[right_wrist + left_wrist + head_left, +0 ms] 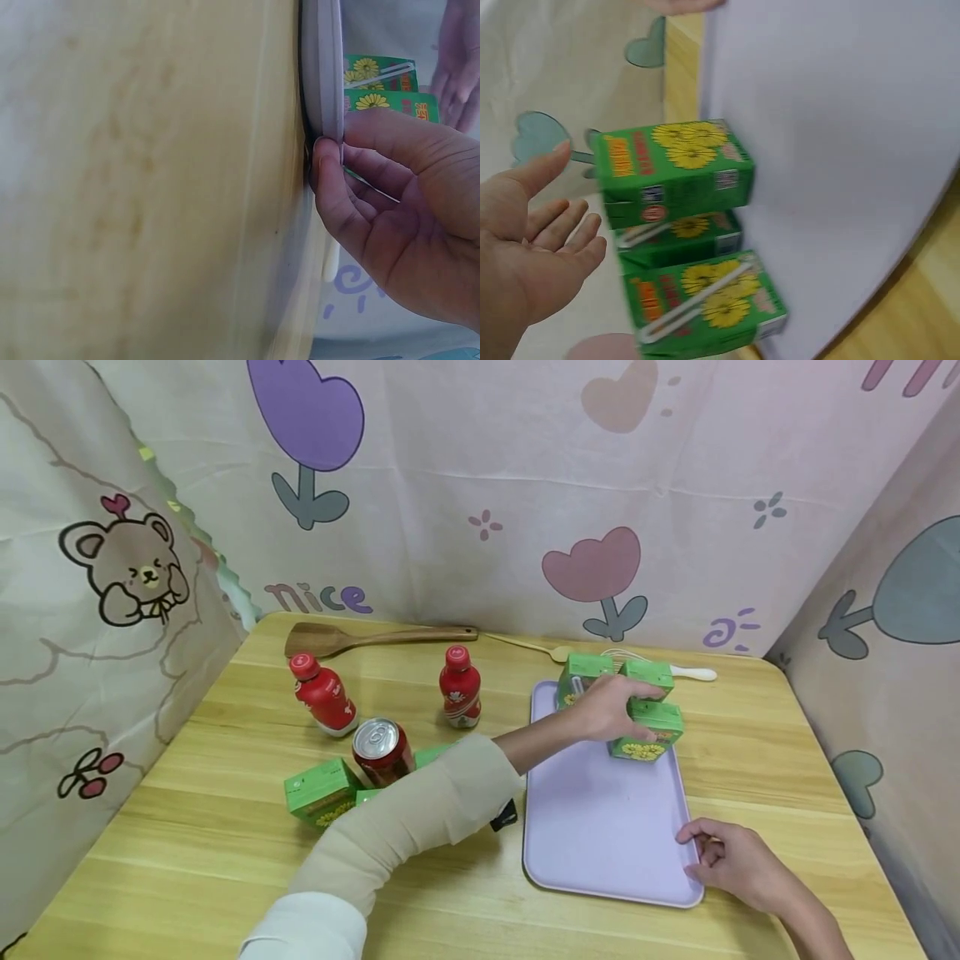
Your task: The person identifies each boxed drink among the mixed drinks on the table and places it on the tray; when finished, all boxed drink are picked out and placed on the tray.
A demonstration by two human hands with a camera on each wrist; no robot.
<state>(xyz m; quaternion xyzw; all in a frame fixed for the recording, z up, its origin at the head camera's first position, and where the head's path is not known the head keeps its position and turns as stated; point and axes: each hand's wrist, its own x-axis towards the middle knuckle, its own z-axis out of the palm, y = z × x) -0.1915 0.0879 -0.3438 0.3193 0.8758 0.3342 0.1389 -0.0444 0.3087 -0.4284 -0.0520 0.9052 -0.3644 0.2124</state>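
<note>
Bottles and a can stand at left. Rightward, the left hand, thumb and fingers loosely parted, is just beside three green cartons clustered at the far end of a lilac tray. Furthest right, the right hand pinches the tray's right edge, near its front corner.

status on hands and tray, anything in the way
Left hand beside three green cartons on tray, holding none. Right hand pinching tray's edge. Left sleeve partly blocks head view of cartons off-tray.
</note>
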